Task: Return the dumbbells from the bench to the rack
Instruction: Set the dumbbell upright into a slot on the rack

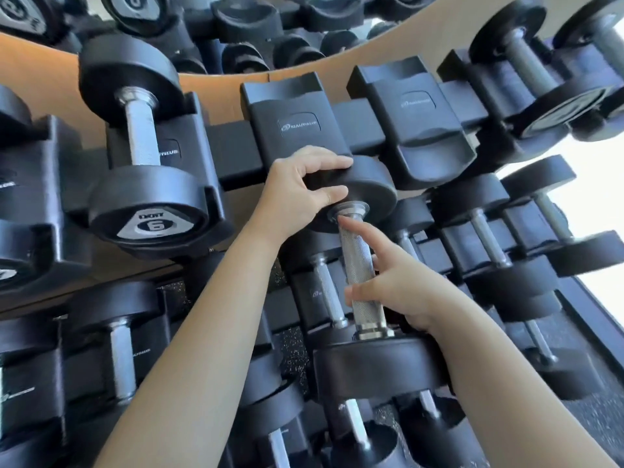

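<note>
I hold a black dumbbell with a knurled steel handle in front of the rack, its far head just below an empty top-row cradle. My left hand grips the far head from the left. My right hand wraps the handle from the right, index finger stretched along it. The near head hangs over the lower rows. A second empty cradle lies to the right.
A dumbbell marked 6 sits in the cradle to the left. More dumbbells fill the top right and the lower tiers. A mirror and tan wall stand behind the rack; speckled floor shows below.
</note>
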A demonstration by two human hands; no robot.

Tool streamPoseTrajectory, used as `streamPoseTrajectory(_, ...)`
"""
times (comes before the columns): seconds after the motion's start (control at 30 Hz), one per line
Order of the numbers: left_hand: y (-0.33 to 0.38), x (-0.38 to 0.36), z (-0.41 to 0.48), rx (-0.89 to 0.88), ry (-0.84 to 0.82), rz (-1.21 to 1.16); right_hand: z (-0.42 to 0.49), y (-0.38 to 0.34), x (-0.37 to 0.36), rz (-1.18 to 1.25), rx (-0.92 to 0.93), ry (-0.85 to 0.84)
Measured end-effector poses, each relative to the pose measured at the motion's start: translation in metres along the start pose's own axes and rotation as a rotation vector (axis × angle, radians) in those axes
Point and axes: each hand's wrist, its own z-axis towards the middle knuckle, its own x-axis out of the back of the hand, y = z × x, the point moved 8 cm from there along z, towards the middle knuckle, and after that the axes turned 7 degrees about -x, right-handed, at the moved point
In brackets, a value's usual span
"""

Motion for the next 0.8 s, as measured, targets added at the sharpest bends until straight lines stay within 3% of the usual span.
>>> streamPoseTrajectory(0.6, -0.017, 0.055, 0.091, -0.153, 0.108, 0.003, 0.084, -0.087, 0.027, 0.002, 0.149, -0.017)
streamPoseTrajectory(0.8, -0.037, 0.066, 0.115, -0.11, 0.134, -0.033, 0.121, -0.106, 0.032, -0.009, 0.165, -0.004)
